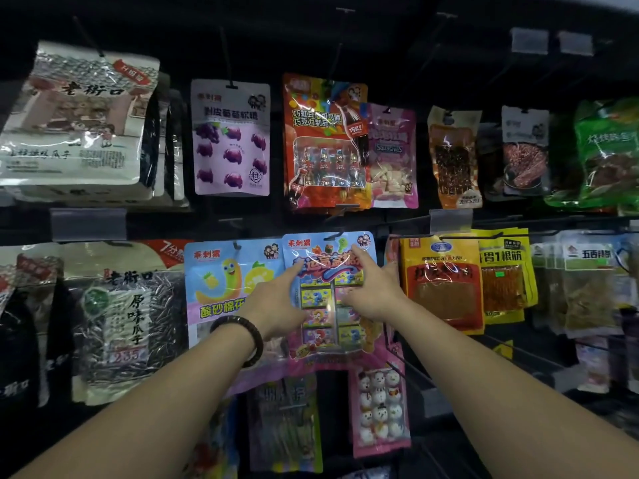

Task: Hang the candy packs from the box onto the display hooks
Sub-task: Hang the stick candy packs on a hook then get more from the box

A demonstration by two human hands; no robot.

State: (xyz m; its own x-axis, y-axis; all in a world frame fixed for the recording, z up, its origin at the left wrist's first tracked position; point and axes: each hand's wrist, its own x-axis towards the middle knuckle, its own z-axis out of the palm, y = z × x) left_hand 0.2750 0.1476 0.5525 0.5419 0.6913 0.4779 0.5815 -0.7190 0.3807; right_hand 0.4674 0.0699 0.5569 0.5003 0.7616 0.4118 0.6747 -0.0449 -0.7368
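Note:
A light-blue and pink candy pack (328, 257) with small coloured boxes printed on it hangs on a black hook (333, 235) in the middle row. My left hand (276, 299) touches its left side with the index finger stretched out. My right hand (370, 288) presses flat on its right side, index finger pointing up toward the top corner. Directly left hangs a blue banana-print candy pack (221, 281). The box is not in view.
Above hang a purple grape gummy pack (231, 140), a red cola-bottle pack (323, 143) and a pink pack (394, 157). Sunflower-seed bags (117, 326) fill the left. Yellow snack packs (442, 281) hang right. A snowman candy pack (380, 409) hangs below. Bare hooks (411, 371) jut out lower right.

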